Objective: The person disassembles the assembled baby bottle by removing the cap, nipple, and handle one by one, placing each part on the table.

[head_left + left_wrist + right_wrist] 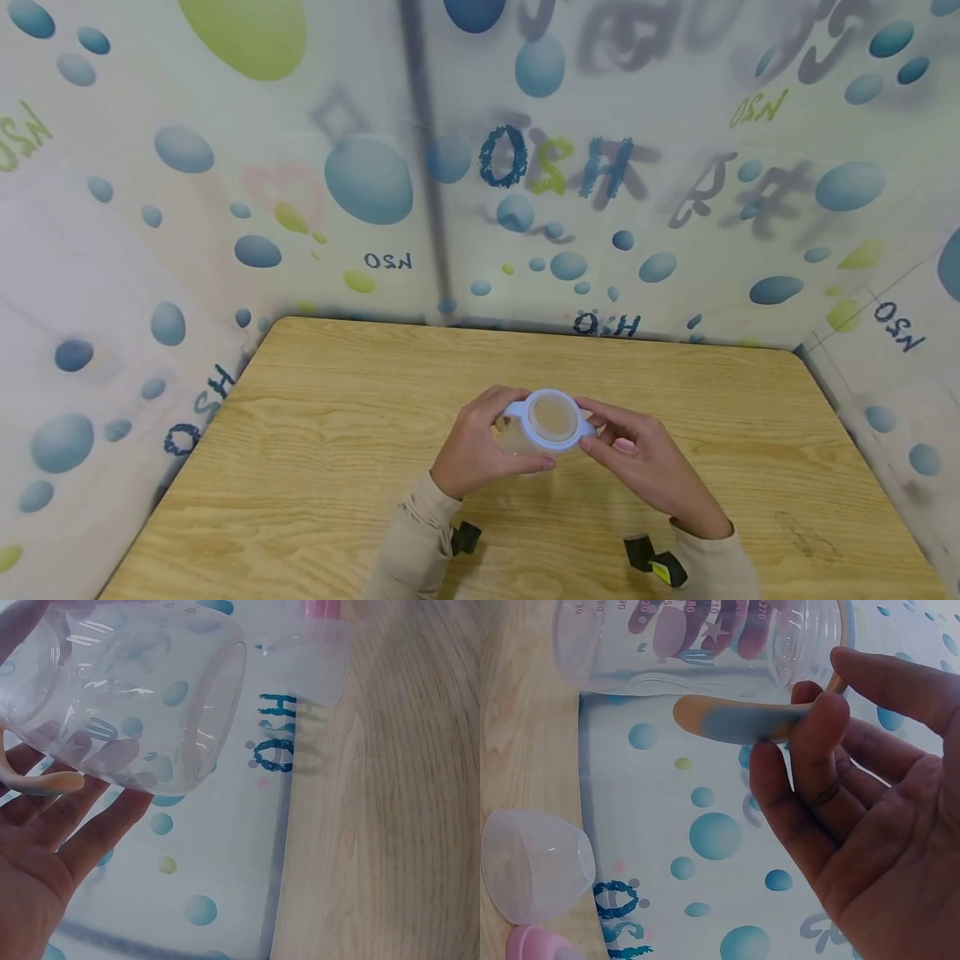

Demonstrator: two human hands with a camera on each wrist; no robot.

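A clear baby bottle [517, 437] with pink scale marks and a light-blue ring [534, 433] with side handles is held above the table. My left hand [480, 442] grips the bottle's body, fingers curved around it and thumb along the near side. My right hand [637, 458] pinches the ring's right-hand handle [735, 724] between thumb and fingers; this handle looks blue and orange in the right wrist view. On the table beyond stand a translucent dome cap [536, 866] and a pink piece [540, 943], which the head view shows only partly, behind my right hand.
The wood-grain table [337, 400] meets patterned walls [525, 250] at its back and sides. Small black pieces [467, 538] show beside both sleeves. A faint mark [806, 537] is on the table at the right.
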